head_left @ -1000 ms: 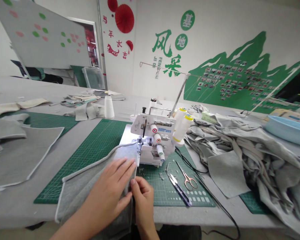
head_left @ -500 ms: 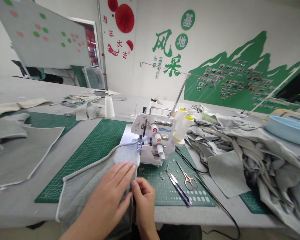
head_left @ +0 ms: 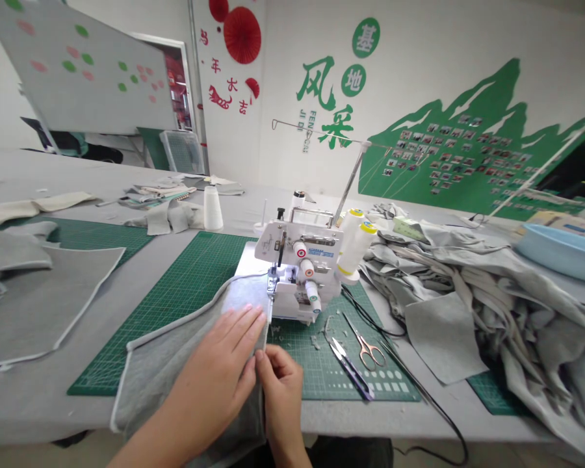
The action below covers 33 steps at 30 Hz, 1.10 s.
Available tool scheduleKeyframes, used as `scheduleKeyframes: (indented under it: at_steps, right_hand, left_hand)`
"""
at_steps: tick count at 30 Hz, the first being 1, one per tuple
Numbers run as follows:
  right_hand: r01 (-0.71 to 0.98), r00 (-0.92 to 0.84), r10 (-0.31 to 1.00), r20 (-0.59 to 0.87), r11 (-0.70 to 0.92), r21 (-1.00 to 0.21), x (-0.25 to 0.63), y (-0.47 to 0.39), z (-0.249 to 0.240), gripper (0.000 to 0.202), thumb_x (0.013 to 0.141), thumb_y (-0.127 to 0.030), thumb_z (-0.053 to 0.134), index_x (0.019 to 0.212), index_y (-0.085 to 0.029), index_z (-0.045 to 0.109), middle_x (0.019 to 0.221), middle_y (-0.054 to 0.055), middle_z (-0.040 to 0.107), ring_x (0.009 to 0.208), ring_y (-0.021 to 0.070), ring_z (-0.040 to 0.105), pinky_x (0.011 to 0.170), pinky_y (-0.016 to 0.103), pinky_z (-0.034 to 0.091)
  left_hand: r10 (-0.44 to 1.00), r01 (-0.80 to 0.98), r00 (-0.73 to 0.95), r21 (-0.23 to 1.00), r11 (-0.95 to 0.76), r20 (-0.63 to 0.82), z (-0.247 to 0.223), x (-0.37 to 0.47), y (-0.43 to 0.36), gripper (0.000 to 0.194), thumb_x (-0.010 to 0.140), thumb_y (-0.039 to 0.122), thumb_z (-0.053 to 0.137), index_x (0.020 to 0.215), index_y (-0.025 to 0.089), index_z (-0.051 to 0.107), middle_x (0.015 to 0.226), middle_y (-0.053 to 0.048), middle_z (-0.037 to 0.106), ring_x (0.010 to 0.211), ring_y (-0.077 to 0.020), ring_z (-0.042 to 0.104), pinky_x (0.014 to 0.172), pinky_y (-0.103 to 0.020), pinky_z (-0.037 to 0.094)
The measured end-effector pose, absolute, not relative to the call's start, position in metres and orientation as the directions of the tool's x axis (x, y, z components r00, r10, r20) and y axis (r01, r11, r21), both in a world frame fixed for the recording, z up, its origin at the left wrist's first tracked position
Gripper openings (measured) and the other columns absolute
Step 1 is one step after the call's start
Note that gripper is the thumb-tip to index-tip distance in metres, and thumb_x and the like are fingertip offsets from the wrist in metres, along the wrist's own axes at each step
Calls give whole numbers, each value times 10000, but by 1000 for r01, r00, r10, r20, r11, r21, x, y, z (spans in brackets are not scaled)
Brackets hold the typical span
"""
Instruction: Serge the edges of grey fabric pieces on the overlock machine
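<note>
A white overlock sewing machine [head_left: 299, 266] stands on a green cutting mat, with the far end of a grey fabric piece [head_left: 175, 370] under its presser foot. White edging runs along the fabric's borders. Flat on the cloth just in front of the foot lies my left hand [head_left: 219, 364], fingers stretched out. My right hand [head_left: 281, 387] pinches the fabric's right edge between thumb and curled fingers, close beside the left hand. The fabric's near part hangs over the table edge.
Thread snips [head_left: 351, 370] and small scissors [head_left: 365, 344] lie right of my hands on the cutting mat [head_left: 312, 383]. A heap of grey cloth [head_left: 517, 325] and a blue basin [head_left: 563, 253] are at right. A thread cone [head_left: 213, 209] stands behind left; an edged grey panel [head_left: 78, 292] lies left.
The fabric has slid slightly forward under the presser foot, its left corner shifting a little right and up. My left hand has moved slightly forward with it; my right hand stays nearly in place.
</note>
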State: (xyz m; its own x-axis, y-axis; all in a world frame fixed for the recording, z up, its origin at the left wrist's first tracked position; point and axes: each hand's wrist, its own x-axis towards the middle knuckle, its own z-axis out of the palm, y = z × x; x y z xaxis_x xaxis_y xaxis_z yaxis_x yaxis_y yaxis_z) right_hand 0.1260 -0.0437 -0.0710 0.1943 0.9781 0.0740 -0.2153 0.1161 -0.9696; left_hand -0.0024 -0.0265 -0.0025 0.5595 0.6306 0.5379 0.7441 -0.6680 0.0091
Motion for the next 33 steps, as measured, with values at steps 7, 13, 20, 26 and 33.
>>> scheduleKeyframes:
  at_steps: [7,13,20,26,33]
  right_hand:
    - [-229,193,978,77,121,-966,125,-42,-74,233,835,-364,686,734,-158,729,685,19,673,676,161,566,660,255,461]
    - [-229,186,980,71,114,-967,126,-42,-74,243,835,-385,704,754,-158,731,691,18,667,663,154,558,647,250,454]
    - [-232,180,981,76,118,-966,125,-42,-76,227,832,-374,704,761,-161,740,704,25,684,676,164,580,663,258,466]
    - [-226,183,980,82,123,-966,125,-42,-78,243,843,-375,693,738,-159,725,681,17,657,658,154,547,640,250,449]
    - [-213,166,983,82,117,-970,126,-43,-75,285,846,-410,686,744,-152,751,675,22,675,659,162,557,644,257,456]
  left_hand:
    - [622,750,559,-14,-662,548,-7,-2,-29,562,935,181,462,1490,134,395,1527,-91,481,1418,-247,429,1155,-459,402]
    - [642,780,506,11,-625,576,-21,-4,-49,615,946,215,465,1533,106,318,1577,-95,402,1491,-239,294,1200,-438,316]
    - [644,789,506,-7,-614,575,-26,-4,-46,652,949,200,442,1562,95,250,1577,-127,396,1483,-263,315,1184,-471,338]
    - [634,788,514,-27,-615,577,-20,-2,-39,651,944,180,434,1565,115,248,1554,-124,435,1453,-255,376,1157,-466,385]
    - [644,782,509,7,-624,571,-16,-2,-31,669,940,174,430,1575,134,224,1521,-134,481,1420,-270,428,1153,-487,382]
